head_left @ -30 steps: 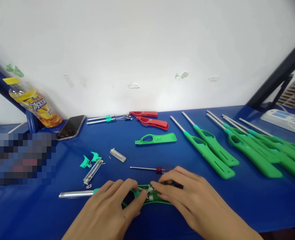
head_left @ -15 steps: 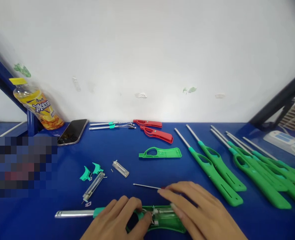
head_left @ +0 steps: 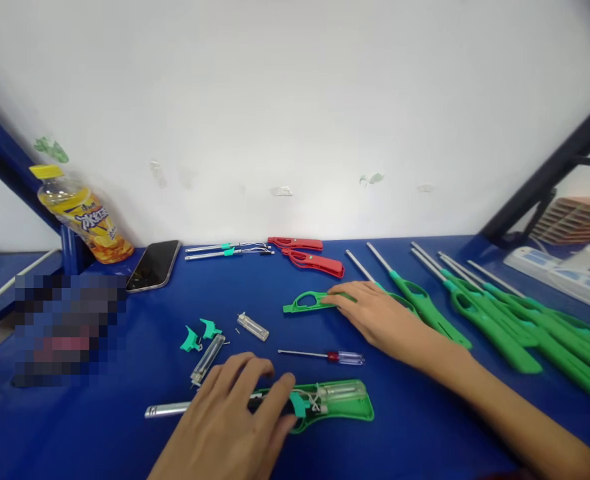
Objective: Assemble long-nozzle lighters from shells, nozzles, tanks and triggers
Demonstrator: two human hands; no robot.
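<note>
My left hand (head_left: 229, 417) is curled over an opened long-nosed gas lighter (head_left: 347, 407), holding it on the table near the front. The lighter's metal tube (head_left: 167, 409) sticks out to the left. A clear fuel tank (head_left: 342, 391), wires and a teal trigger (head_left: 299, 404) lie in its green half-shell; my fingers cover the middle. Farther back, my right hand (head_left: 385, 320) reaches over a loose green handle half (head_left: 305, 302), its fingers closed on the right end, which they hide. Between the hands lies a screwdriver (head_left: 342, 357) with a clear and red handle.
Several assembled green lighters (head_left: 495, 327) lie at right. Loose fuel tanks (head_left: 253, 327) and teal triggers (head_left: 211, 328) are left of centre. Red handle halves (head_left: 315, 263) and metal tubes (head_left: 209, 254) lie by the wall. A phone (head_left: 153, 265) and a drink bottle (head_left: 87, 217) are at back left.
My right hand has left the opened lighter and moved back to the loose green handle half, uncovering the screwdriver handle. My left hand stays on the lighter. The camera view has shifted slightly.
</note>
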